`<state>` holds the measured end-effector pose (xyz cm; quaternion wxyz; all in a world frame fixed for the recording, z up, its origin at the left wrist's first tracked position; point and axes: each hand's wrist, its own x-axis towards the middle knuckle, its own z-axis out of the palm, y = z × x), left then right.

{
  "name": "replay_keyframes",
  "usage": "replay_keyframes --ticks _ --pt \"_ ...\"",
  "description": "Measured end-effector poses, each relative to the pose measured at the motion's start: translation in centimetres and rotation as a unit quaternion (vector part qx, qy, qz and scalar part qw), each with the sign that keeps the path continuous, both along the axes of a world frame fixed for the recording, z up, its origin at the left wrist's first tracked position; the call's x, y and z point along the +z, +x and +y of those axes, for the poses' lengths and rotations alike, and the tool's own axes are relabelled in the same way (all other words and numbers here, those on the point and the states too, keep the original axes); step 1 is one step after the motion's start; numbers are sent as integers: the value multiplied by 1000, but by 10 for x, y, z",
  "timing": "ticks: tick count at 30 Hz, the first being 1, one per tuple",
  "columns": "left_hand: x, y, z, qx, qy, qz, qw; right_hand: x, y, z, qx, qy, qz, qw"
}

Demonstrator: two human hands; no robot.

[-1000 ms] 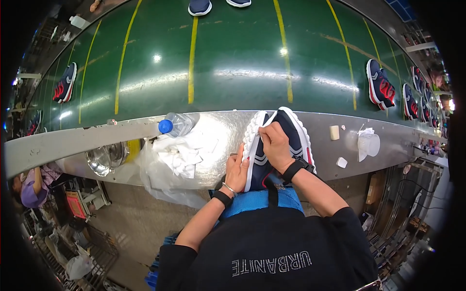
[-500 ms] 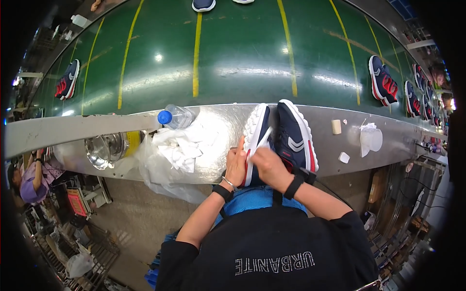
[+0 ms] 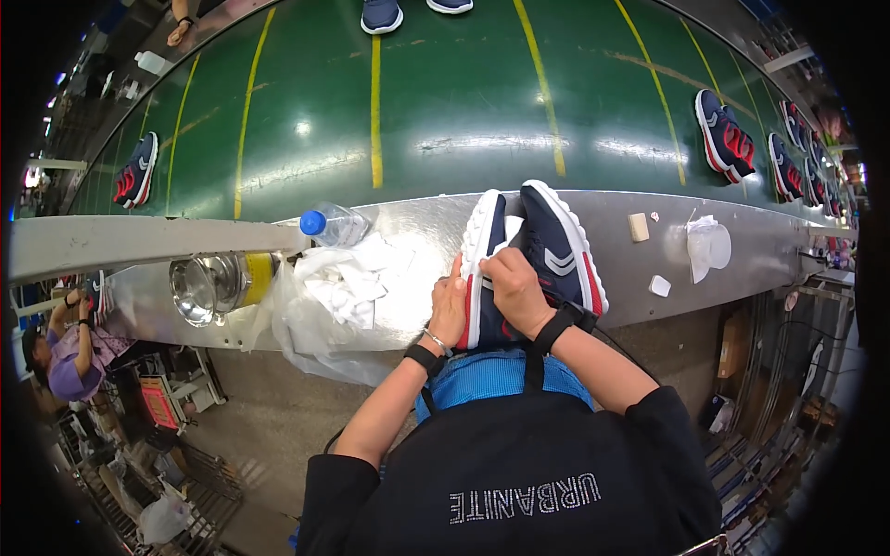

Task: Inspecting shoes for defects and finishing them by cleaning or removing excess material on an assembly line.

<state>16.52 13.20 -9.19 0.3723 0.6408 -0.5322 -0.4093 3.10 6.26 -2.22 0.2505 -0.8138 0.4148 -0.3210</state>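
Observation:
Two navy sneakers with white soles and red trim are on the steel bench in front of me. The left sneaker (image 3: 482, 241) leans on its side, its white sole turned left. My left hand (image 3: 450, 304) grips it along the sole's outer edge. With closed fingers, my right hand (image 3: 515, 289) is at the shoe's upper, pinching what looks like a white piece of cloth or paper (image 3: 513, 231). The right sneaker (image 3: 554, 243) stands upright beside it, touching neither hand's fingertips. A crumpled heap of white cloths (image 3: 348, 283) lies to the left.
Beyond the bench runs a green belt (image 3: 464, 102) with yellow lines, carrying sneakers (image 3: 725, 139). A metal bar (image 3: 158, 243), clear bottle (image 3: 336, 225) and steel bowl (image 3: 197, 289) are left. White blocks (image 3: 639, 227) and a white cup-like piece (image 3: 709, 246) lie right. A co-worker (image 3: 74, 357) works far left.
My right hand has moved forward along the left sneaker, toward its toe. My left hand keeps its hold. A person's hand has come further into view at the far upper left.

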Motion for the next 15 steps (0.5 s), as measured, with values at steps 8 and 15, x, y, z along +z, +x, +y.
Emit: replay_keyframes --ticks 8,15 --pt "2 0 -4 4 -20 47 999 -3 -6 28 54 17 23 998" --pt "-4 2 -3 -3 9 13 1000 -3 14 -18 -106 29 -80 991"
